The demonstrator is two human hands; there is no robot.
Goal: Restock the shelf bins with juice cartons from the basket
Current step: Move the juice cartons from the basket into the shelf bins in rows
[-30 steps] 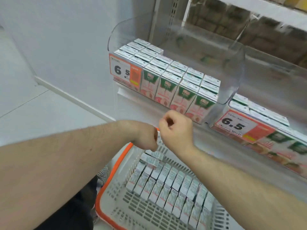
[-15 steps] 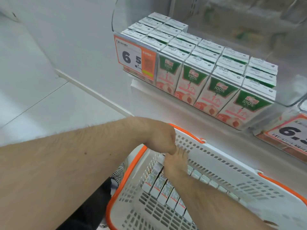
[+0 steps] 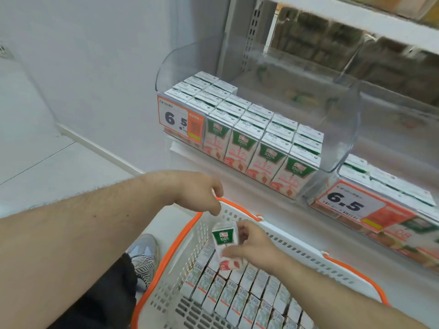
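shoe (image 3: 145, 250) and dark trouser leg sit at the lower left, beside the basket (image 3: 297, 248). left hand (image 3: 197, 193) hangs over the basket's near-left rim with fingers drooping loosely, holding nothing; its fingertips are just above the carton (image 3: 225, 238) but whether they touch it i cannot tell. right hand (image 3: 254, 248) pinches that carton between thumb and fingers, holding it upright and lifted clear of the rows of cartons (image 3: 237, 295) lying flat in the basket. judging by this, the step in hand is the pick: one carton is out of the basket and not yet on the shelf. further right and above, the left bin (image 3: 351, 129) has a full front row and more rows behind, with open room above them and toward the back right. the next move would seem to call for carrying the carton up over the bin's clear front lip and setting it in a free spot, label forward. right bin (image 3: 356, 205), at the far right, also holds cartons behind its price tag.
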